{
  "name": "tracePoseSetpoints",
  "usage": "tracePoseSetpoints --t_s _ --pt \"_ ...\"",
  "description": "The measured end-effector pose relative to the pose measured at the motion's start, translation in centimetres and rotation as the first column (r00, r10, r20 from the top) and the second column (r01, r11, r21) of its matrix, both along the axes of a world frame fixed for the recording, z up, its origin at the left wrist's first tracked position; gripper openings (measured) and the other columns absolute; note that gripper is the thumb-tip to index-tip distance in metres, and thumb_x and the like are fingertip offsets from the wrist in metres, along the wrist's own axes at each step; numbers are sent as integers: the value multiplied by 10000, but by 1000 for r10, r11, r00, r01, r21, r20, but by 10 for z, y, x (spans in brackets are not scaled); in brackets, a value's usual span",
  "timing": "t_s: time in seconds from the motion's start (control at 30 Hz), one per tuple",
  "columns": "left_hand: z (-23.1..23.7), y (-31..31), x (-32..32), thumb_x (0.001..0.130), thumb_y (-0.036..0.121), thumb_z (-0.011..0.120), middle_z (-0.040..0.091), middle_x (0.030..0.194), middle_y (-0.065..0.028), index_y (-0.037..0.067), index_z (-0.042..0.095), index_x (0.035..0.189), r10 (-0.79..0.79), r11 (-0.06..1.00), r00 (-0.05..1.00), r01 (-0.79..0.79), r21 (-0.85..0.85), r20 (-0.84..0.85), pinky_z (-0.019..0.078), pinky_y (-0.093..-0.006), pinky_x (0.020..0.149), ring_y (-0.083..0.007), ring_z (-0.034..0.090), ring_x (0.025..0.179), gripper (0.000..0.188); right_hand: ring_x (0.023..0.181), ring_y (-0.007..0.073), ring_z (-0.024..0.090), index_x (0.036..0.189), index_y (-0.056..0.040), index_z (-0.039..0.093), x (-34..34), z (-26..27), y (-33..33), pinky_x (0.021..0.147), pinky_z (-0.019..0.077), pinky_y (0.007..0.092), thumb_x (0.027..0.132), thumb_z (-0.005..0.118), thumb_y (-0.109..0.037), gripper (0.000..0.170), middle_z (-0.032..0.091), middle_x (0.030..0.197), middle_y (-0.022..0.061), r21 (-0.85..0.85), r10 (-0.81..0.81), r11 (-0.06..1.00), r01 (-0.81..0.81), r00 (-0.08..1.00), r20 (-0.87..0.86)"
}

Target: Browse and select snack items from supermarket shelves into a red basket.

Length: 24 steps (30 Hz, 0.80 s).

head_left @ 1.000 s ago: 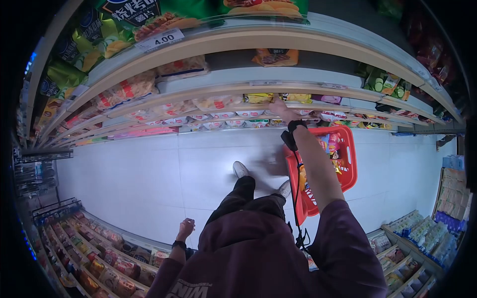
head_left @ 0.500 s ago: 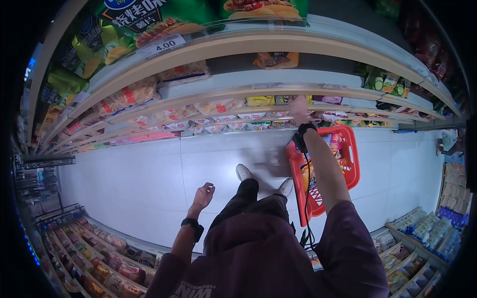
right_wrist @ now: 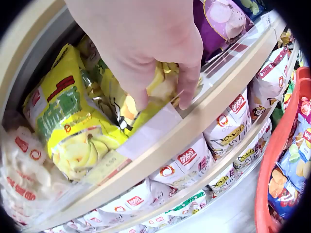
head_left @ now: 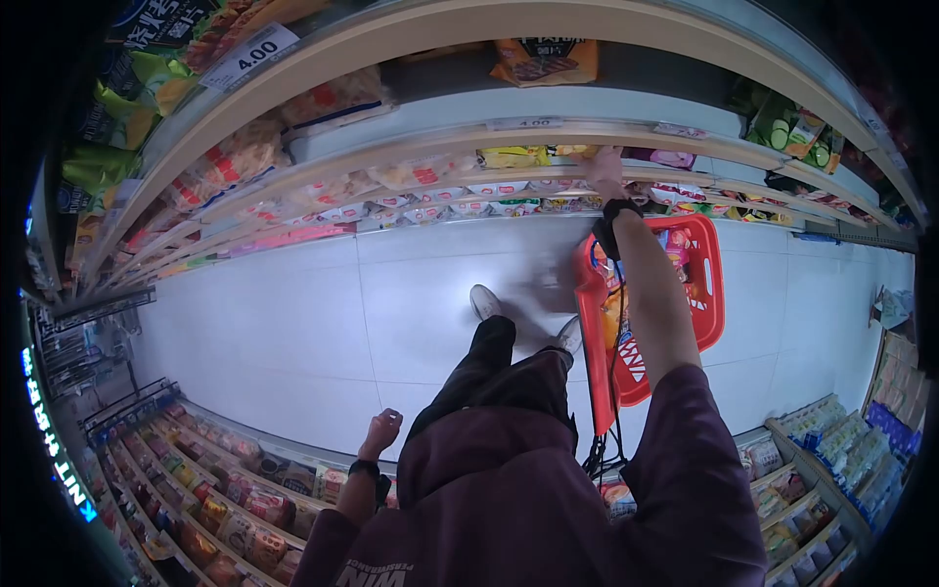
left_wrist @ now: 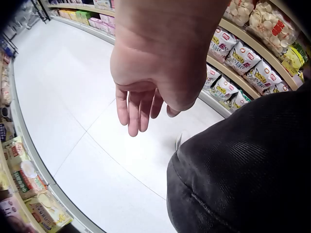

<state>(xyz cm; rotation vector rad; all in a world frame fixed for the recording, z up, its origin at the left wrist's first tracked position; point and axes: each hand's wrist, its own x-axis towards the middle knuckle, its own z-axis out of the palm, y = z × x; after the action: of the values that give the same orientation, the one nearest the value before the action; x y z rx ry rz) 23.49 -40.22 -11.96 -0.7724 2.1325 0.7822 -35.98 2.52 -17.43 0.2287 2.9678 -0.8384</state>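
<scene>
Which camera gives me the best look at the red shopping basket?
The head view: it shows most of the basket from above, though the right forearm crosses it. The right wrist view catches only a stretch of its red side, with some snack bags inside. The left wrist view doesn't show it.

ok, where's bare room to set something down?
Floor: left of the legs, and right of the basket. Shelf: between the orange bag and green bags. Crowded: around the right hand, with yellow bags and the purple bag close by.
</scene>
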Motion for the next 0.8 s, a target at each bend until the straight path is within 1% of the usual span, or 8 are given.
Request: tracePoseSetpoints --t_s 0.13,0.23,0.27,0.37,0.5,0.57,0.67,0.8 --pt "0 -1 -19 898 277 594 689 871 -233 34 654 993 18 1000 999 -17 12 -50 545 -449 739 -393 676 848 268 1228 421 440 1223 74 500 18 -1 -14 977 434 433 763 727 -454 736 537 1197 313 153 -100 980 129 978 -182" --pt "3 8 -59 903 272 590 687 880 -240 22 646 1029 54 998 989 -51 25 -134 543 -447 740 -397 675 850 285 1211 423 457 1126 78 574 26 61 -26 985 424 443 790 699 -411 607 550 1192 297 64 126 991 -120 988 -88" --pt "7 13 -75 909 261 584 686 887 -242 12 632 1060 41 999 988 -35 38 -149 543 -446 742 -400 674 851 295 1108 390 552 1013 72 641 22 72 -31 964 444 427 780 711 -449 575 624 1089 249 -86 160 985 -149 978 136" --pt "17 30 -113 912 239 581 685 893 -243 6 624 1066 21 998 977 -8 60 -214 543 -443 742 -399 674 856 282 979 350 633 963 57 675 31 66 -56 922 476 400 738 757 -492 599 681 979 201 -38 378 924 -379 925 -45" --pt "23 41 -135 911 218 587 680 898 -252 3 615 1074 -32 996 960 52 66 -277 541 -445 741 -408 668 862 271 1043 305 613 1089 25 647 24 78 -82 941 458 372 665 820 -501 697 671 1055 179 -327 350 875 -357 933 -82" --pt "28 40 -134 910 217 588 681 886 -249 5 614 1076 -53 996 960 69 49 -273 541 -447 738 -409 667 854 271 1150 309 551 1146 -10 633 10 56 -93 994 413 387 635 831 -516 746 628 1162 181 -412 296 870 -270 955 -1" --pt "28 32 -122 908 216 593 684 867 -239 11 615 1066 -56 997 965 68 37 -255 542 -448 734 -405 670 839 260 1139 292 553 1137 -49 644 -7 -7 -103 989 411 386 615 847 -523 733 634 1167 148 -549 284 788 -277 956 -75" --pt "13 8 -88 902 216 603 687 849 -228 22 623 1040 -27 998 976 37 44 -215 545 -444 722 -394 676 825 239 1110 281 571 1130 -64 648 -14 -5 -97 989 409 371 632 826 -552 719 644 1157 127 -445 221 864 -234 972 -83"
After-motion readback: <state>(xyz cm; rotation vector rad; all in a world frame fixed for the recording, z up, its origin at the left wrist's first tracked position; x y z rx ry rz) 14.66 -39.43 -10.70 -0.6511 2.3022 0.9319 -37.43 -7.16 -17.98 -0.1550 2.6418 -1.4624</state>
